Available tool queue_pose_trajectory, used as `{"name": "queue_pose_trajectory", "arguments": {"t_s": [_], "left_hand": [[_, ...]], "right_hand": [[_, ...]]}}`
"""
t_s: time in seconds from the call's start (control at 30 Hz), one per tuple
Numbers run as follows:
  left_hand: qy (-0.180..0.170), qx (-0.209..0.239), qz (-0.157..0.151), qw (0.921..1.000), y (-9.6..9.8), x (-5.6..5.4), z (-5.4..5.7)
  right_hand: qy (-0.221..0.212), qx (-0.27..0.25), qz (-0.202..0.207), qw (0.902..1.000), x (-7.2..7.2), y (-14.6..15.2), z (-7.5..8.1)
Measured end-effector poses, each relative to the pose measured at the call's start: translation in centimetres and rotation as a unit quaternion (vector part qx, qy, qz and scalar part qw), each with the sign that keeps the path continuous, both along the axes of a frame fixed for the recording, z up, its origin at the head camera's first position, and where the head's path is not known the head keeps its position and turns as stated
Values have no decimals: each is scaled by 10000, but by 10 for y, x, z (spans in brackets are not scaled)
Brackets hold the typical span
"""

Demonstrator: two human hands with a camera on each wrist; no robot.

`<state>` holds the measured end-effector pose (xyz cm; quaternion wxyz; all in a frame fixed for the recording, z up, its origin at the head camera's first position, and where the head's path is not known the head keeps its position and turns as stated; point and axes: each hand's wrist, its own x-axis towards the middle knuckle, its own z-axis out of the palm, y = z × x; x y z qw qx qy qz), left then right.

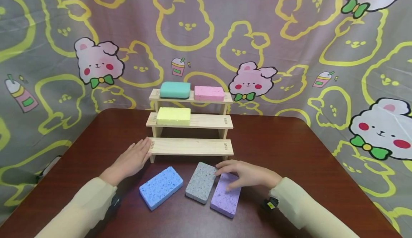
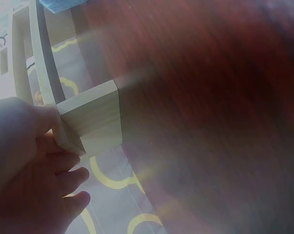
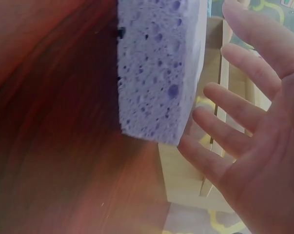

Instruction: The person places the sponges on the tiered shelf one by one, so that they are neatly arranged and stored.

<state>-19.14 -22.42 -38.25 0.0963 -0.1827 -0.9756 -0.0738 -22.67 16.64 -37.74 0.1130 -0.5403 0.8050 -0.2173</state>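
Observation:
In the head view, my left hand (image 1: 130,159) rests against the left end of the wooden tiered stand's lowest step (image 1: 190,147), its fingers stretched out. The left wrist view shows its fingertips at the end of that board (image 2: 90,114). My right hand (image 1: 246,173) hovers over the purple sponge (image 1: 225,198), fingers spread and thumb above its surface. Seen from the right wrist, the purple sponge (image 3: 151,73) stands beside the parted fingers, with nothing gripped. A grey sponge (image 1: 201,182) lies just left of it, near my fingertips. The blue sponge (image 1: 161,187) lies between my hands.
On the stand's top step sit a teal sponge (image 1: 175,89) and a pink sponge (image 1: 209,93). A yellow sponge (image 1: 173,116) is at the left of the middle step. The dark wooden table (image 1: 273,141) backs onto a patterned curtain (image 1: 206,23).

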Motion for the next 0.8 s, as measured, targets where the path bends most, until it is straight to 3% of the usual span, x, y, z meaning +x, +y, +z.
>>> {"name": "queue_pose_trajectory", "arguments": {"t_s": [0.13,0.33,0.47,0.8], "left_hand": [[12,-1,13,10000,1,1,1],[-14,1,9,10000,0,0,1],[-18,2,6,10000,0,0,0],[-31,8,14,10000,1,1,2]], "right_hand": [[-38,21,-86,10000,3,7,-2],[-489,223,-277,9982,8,15,-2],[-608,250,-185,9977,10,19,-2],[-256,244,324,9988,15,21,-7]]}}
